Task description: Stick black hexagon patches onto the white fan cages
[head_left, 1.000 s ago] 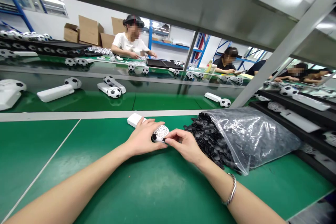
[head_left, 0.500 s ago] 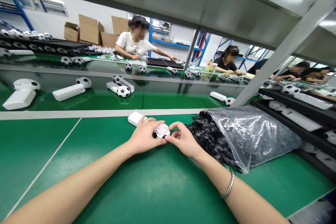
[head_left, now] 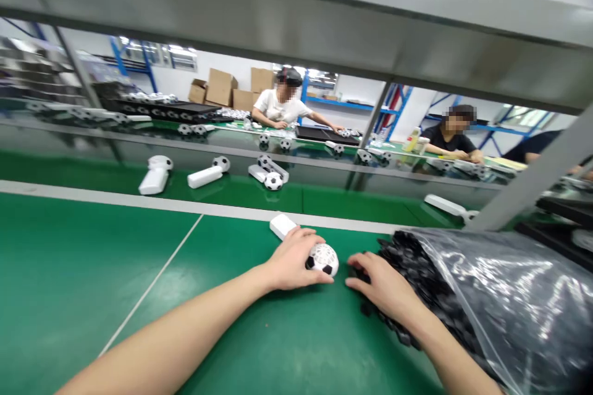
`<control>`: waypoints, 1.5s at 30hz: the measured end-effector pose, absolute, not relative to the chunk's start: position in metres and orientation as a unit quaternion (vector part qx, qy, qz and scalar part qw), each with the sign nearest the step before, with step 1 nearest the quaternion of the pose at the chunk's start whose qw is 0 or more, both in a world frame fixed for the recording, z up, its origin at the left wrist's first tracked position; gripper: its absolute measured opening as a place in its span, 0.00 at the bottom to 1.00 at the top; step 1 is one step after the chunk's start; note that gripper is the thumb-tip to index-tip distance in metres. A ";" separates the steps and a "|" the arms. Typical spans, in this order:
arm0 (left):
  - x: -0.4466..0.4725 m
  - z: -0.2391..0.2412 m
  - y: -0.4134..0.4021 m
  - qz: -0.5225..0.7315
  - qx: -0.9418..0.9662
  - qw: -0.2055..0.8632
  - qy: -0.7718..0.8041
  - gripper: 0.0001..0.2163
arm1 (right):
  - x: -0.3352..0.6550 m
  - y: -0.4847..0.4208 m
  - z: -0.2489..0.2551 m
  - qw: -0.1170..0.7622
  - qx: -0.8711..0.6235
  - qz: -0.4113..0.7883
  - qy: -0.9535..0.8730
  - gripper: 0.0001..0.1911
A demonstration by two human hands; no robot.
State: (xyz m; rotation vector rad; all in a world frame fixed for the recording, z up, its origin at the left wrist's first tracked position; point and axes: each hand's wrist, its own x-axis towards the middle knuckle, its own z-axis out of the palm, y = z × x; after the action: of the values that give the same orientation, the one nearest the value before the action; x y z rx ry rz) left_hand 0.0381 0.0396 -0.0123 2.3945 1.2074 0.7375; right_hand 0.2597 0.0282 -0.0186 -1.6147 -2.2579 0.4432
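My left hand [head_left: 293,258] is wrapped round a white handheld fan with a football-patterned round head [head_left: 323,258], pressing it on the green table; its white handle pokes out behind the hand. My right hand [head_left: 380,284] lies just right of the fan head, fingers curled down onto the pile of small black pieces [head_left: 414,271] that spills from a clear plastic bag [head_left: 509,302]. What its fingers hold is hidden.
A green conveyor belt [head_left: 324,197] runs behind the table carrying several finished football fans [head_left: 206,174]. A grey metal shelf [head_left: 324,18] hangs overhead with a slanted post [head_left: 532,182] at right. Other people sit working across the line.
My right hand left the fan head and dropped onto the black pieces by the bag. The camera swung left and down; the left hand kept hold of the fan.
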 end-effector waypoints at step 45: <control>0.043 -0.020 0.030 0.232 0.835 0.347 0.359 0.27 | 0.247 0.021 -0.013 0.397 -0.467 0.442 -0.656 0.07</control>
State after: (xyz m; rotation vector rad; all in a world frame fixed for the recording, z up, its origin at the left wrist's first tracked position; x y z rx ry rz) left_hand 0.0427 0.0302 -0.0199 2.1655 0.9302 0.6021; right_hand 0.2474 0.0214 -0.0131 -1.1822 -1.6612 1.1198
